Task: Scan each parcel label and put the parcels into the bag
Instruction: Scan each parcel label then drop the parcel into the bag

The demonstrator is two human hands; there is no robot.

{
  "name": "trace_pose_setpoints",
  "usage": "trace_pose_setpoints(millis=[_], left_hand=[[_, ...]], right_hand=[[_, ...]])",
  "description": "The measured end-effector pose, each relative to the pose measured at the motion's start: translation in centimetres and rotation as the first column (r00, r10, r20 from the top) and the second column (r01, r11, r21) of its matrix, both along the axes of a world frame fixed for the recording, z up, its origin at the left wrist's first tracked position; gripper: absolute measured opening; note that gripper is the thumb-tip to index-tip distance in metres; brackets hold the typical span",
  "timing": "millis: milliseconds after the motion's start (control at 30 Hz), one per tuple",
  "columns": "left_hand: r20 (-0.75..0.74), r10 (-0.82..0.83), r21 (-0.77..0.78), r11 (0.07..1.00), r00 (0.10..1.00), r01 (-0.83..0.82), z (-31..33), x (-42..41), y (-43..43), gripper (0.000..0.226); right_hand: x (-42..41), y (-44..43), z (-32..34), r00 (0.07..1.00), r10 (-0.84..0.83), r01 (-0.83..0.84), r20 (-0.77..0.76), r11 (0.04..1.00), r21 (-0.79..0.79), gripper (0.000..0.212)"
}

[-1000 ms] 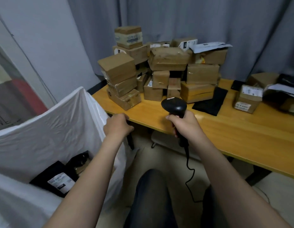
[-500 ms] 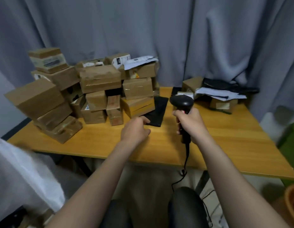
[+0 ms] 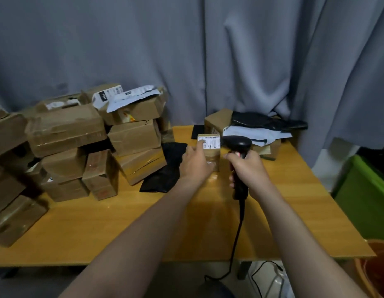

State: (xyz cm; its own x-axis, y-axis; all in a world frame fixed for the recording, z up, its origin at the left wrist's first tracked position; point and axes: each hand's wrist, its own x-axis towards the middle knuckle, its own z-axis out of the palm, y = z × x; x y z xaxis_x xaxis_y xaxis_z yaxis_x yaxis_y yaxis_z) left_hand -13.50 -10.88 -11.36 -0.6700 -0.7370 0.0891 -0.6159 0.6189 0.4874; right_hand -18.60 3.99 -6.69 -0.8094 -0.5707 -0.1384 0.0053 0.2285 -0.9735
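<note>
A small cardboard parcel [image 3: 212, 151] with a white label on its top face stands on the wooden table [image 3: 143, 222], in the middle toward the back. My left hand [image 3: 194, 163] grips its left side, one finger lying on the label. Just to the right, my right hand [image 3: 250, 168] holds a black corded barcode scanner [image 3: 237, 144] by its handle, the scanner head close beside the label. A big pile of brown cardboard parcels [image 3: 79, 143] fills the table's left half. The bag is out of view.
A flat black mailer [image 3: 165, 168] lies between the pile and the small parcel. More parcels, papers and black bags [image 3: 262, 130] sit at the back right. A green bin [image 3: 365, 196] and an orange pot [image 3: 376, 267] stand right of the table. A grey curtain hangs behind.
My view swung right, away from the white bag. My left hand left the bag, crossed the table and took hold of the small labelled parcel. The scanner moved up beside it.
</note>
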Motion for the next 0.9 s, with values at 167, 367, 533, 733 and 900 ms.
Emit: trace_pose_setpoints(millis=[167,367,533,733,900], left_hand=[[0.052,0.000,0.026,1.000,0.999,-0.001,-1.1,-3.8,-0.2,0.063],[-0.009,0.070,0.026,0.997,0.997,-0.070,-2.6,-4.3,-0.4,0.052],[-0.008,0.084,0.015,0.996,0.996,-0.084,-2.6,-4.3,-0.8,0.054],[-0.023,0.070,0.097,0.993,0.997,-0.068,-1.7,-2.0,-0.1,0.053],[-0.017,0.094,0.125,0.988,0.995,-0.092,-1.7,4.8,1.4,0.058]], right_hand=[[-1.6,-0.4,-1.2,1.000,0.011,-0.011,0.016,1.000,0.002,0.019],[-2.5,-0.3,-1.8,0.999,0.011,-0.011,0.037,1.000,-0.004,0.020],[-1.9,0.0,-1.2,0.999,-0.002,0.002,0.037,1.000,-0.004,0.022],[-0.5,1.4,-0.4,1.000,-0.003,0.003,0.019,1.000,-0.021,0.018],[1.9,1.9,0.0,0.999,0.032,-0.031,0.039,0.999,-0.009,0.012]])
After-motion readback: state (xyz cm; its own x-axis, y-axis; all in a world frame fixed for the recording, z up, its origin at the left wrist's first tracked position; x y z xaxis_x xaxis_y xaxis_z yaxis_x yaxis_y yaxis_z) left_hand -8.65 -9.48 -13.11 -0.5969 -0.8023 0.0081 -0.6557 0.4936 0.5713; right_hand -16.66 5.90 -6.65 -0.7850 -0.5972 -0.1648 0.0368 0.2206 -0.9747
